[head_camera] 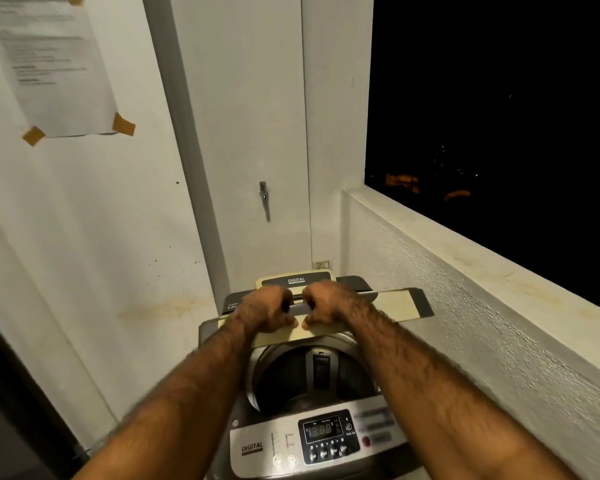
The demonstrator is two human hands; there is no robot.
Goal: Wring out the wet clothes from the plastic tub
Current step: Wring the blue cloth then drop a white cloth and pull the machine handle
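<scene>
Both bare forearms are stretched forward over the grey top-loading washing machine [305, 403], and its folded cream-and-grey lid [388, 306] is gripped at the middle fold. The left hand [267, 310] is curled over the lid's ridge with the thumb pressed on the near cream panel; the right hand [326, 304] is clamped on the same ridge just beside it, the knuckles of the two nearly touching. The lid is held raised and tilted behind the open drum [312, 375], whose dark interior is seen below the wrists (whether anything lies inside cannot be told). No plastic tub or wet clothes are in view.

Nearest the camera on the machine, a silver control panel [312, 441] with a dark digital display is seen. To the machine's left a stained white wall [101, 220] is seen, with a printed paper sheet [49, 64] taped high on it. Behind the machine a white door [243, 133] with a metal lever handle [264, 200] is set. To the machine's right a white rough-plastered parapet [465, 306] runs under a dark night opening.
</scene>
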